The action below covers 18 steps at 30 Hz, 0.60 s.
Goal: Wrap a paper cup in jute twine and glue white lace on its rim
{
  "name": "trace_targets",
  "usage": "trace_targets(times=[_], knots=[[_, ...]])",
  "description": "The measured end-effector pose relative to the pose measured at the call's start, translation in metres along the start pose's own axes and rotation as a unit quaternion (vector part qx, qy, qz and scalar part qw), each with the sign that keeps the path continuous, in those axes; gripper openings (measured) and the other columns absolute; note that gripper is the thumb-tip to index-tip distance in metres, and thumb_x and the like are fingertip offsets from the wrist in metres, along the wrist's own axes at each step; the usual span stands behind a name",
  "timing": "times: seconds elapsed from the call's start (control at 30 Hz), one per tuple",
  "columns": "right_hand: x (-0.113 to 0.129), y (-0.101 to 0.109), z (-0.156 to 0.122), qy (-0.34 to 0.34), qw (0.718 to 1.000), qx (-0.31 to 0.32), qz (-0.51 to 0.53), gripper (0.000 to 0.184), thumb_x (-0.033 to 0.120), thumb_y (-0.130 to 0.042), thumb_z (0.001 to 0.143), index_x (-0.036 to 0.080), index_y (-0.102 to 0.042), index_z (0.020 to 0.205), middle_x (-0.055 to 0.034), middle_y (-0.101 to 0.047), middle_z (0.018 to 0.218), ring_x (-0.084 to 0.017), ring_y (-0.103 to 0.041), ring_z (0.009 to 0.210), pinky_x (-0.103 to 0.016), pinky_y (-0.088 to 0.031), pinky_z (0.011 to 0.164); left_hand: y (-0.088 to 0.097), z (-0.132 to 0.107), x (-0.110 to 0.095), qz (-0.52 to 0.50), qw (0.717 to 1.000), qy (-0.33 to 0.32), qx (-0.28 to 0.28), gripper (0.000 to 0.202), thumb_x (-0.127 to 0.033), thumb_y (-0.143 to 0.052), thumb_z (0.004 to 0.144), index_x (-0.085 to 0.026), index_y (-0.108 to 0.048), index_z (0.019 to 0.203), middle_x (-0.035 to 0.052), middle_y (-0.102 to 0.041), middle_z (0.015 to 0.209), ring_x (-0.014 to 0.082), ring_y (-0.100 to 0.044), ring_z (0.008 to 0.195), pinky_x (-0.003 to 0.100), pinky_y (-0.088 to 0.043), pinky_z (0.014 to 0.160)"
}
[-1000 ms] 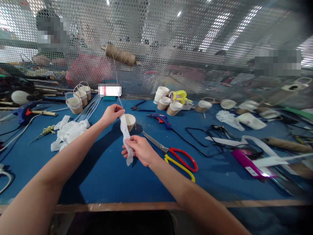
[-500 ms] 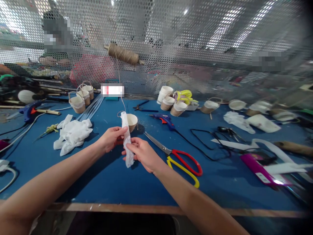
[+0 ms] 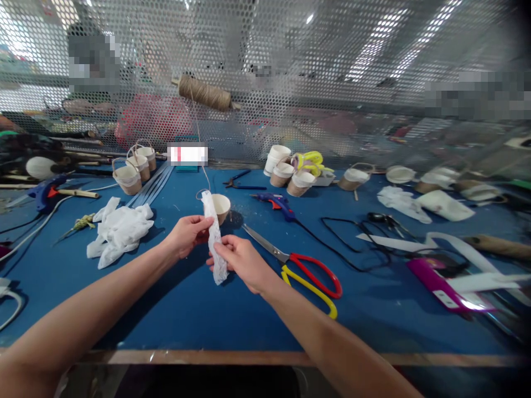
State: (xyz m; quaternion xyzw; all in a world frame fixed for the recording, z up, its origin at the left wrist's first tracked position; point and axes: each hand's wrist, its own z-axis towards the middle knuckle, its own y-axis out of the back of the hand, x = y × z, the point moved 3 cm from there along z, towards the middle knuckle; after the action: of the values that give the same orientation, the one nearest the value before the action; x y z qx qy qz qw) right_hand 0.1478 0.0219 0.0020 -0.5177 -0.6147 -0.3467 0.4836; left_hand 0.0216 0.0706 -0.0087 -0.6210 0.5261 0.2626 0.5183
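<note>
Both hands are on one long, crinkled white strip of thin, lacy material [image 3: 214,235]. It lies directly between them, in front of the wearer, near the middle of the blue tabletop [image 3: 174,304]. Its long axis runs away from the wearer, far end leaning slightly left, near end hanging past the fingers.

Grip: the left hand [image 3: 189,236] pinches the strip around mid-length, thumb on top. The right hand [image 3: 244,261] holds it nearer the close end, thumb across the face, fingers curled behind.

Key relation: the small, round, cream-coloured cup [image 3: 224,209] stands just beyond the grip, to the right of the strip's far half. The left hand's fingertips are the nearer to it. A thin brown twine loop [image 3: 203,193] shows at the strip's far end.

Hidden: the strip covers the cup's left side; the fingers behind the strip are partly out of sight. Whether strip and cup touch, or the strip merely passes in front, cannot be settled from this angle; the twine's attachment is probably behind the strip, but unclear.
</note>
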Motion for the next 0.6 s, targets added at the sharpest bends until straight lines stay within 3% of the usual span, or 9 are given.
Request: trace_targets(times=[0.13, 0.2, 0.43, 0.6], knots=[[0.005, 0.015, 0.015, 0.036, 0.999, -0.030, -0.013, 0.012, 0.026, -0.063, 0.076, 0.015, -0.063, 0.082, -0.0064, -0.066, 0.083, -0.017, -0.063, 0.082, -0.035, -0.049, 0.082, 0.000, -0.001, 0.000, -0.002, 1.000, -0.004, 0.008, 0.029, -0.033, -0.077, 0.058, -0.012, -0.057, 0.060, -0.0010, -0.057, 0.054, 0.0069, -0.051, 0.048, 0.022, -0.045, 0.054], [0.010, 0.018, 0.022, 0.045, 0.998, -0.034, -0.010, 0.015, 0.029, -0.060, 0.079, 0.015, -0.064, 0.083, -0.0077, -0.067, 0.087, -0.018, -0.062, 0.085, -0.037, -0.046, 0.088, 0.000, -0.001, -0.001, -0.004, 1.000, -0.010, 0.010, 0.030, -0.034, -0.077, 0.058, -0.012, -0.057, 0.062, -0.0017, -0.056, 0.054, 0.0065, -0.050, 0.047, 0.022, -0.044, 0.054], [0.019, 0.007, 0.037, 0.048, 0.999, -0.006, 0.024, 0.022, 0.030, -0.052, 0.085, 0.015, -0.067, 0.080, -0.0088, -0.070, 0.080, -0.018, -0.065, 0.076, -0.036, -0.048, 0.082, -0.002, -0.003, -0.006, 0.011, 0.999, -0.035, 0.008, 0.031, -0.026, -0.079, 0.053, -0.012, -0.057, 0.067, 0.0000, -0.060, 0.061, 0.0088, -0.054, 0.053, 0.023, -0.043, 0.056], [0.015, 0.004, 0.043, 0.053, 0.997, -0.009, 0.049, 0.022, 0.030, -0.053, 0.083, 0.016, -0.068, 0.075, -0.0058, -0.069, 0.070, -0.017, -0.064, 0.068, -0.034, -0.049, 0.075, -0.005, -0.003, -0.011, 0.048, 0.997, -0.058, -0.003, 0.027, -0.033, -0.073, 0.062, -0.011, -0.057, 0.064, -0.0018, -0.056, 0.053, 0.0076, -0.050, 0.047, 0.022, -0.041, 0.052]])
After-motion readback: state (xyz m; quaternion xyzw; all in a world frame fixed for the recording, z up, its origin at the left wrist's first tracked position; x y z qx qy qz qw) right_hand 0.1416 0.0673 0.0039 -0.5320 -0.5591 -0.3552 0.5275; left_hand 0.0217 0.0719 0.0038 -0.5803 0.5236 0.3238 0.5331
